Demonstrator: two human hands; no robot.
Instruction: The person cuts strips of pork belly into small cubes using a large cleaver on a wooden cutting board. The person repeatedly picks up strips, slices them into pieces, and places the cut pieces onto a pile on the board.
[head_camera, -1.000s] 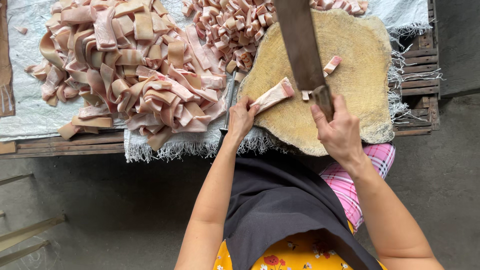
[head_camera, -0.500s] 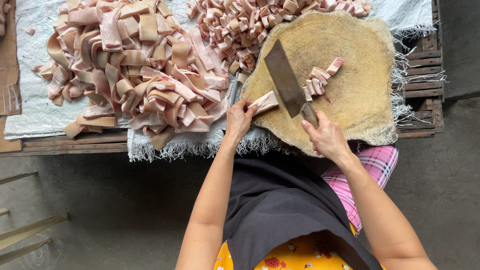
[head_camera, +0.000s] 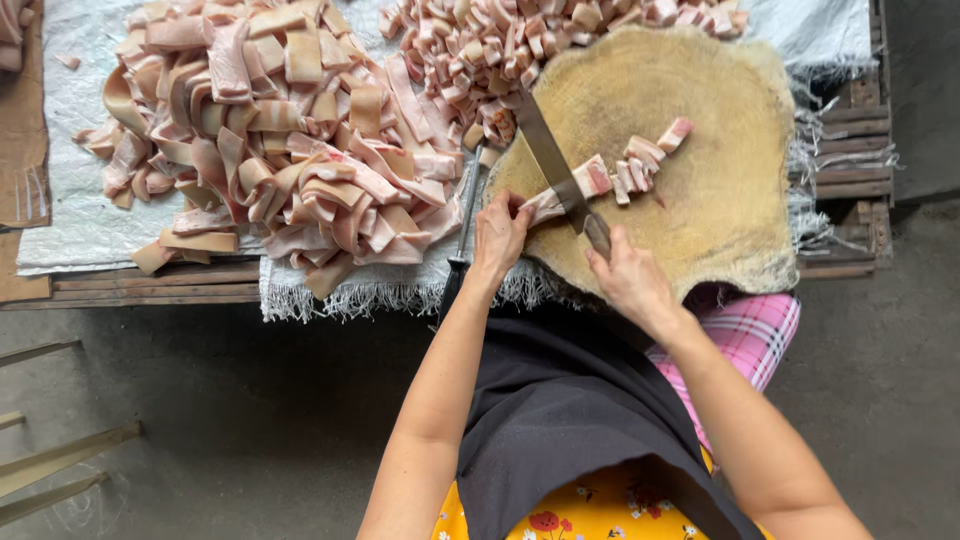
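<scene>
My right hand (head_camera: 628, 282) grips the handle of a long cleaver (head_camera: 548, 158), whose blade rests edge-down across a strip of pink pork (head_camera: 572, 190) on the round wooden chopping block (head_camera: 720, 220). My left hand (head_camera: 497, 233) pins the near end of that strip at the block's left edge. Several cut chunks (head_camera: 645, 160) lie in a row just right of the blade.
A big heap of uncut pork strips (head_camera: 280, 140) lies on a white woven sheet (head_camera: 80, 210) to the left. A pile of small cut pieces (head_camera: 520, 45) sits behind the block. A dark sharpening steel (head_camera: 462, 235) lies beside the block. Wooden pallet slats (head_camera: 850, 150) show at right.
The cleaver, raised high one second ago, has come down through the strip and now rests on the block. More cut chunks lie right of the blade. My left hand stayed on the strip.
</scene>
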